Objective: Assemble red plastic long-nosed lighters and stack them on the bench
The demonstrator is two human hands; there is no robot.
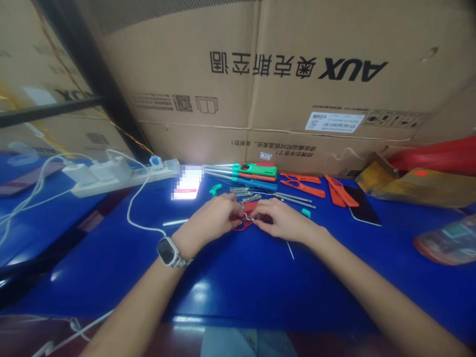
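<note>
Both my hands meet over a red plastic piece (243, 224) lying on the blue table (238, 277). My left hand (212, 217), with a watch on its wrist, is closed on the piece's left side. My right hand (279, 219) pinches a small metal part (250, 216) against the same piece. Small metal parts (248, 197) lie just beyond my fingers. A thin metal rod (290, 249) pokes out under my right wrist.
Assembled long-nosed tools in green, orange and blue (245, 174) lie behind, with orange shell halves (302, 184) to the right. A lit phone (187, 184), a dark phone (363, 206), a power strip with chargers (107, 176), a big cardboard box (282, 79) and bags (446, 240) surround the spot.
</note>
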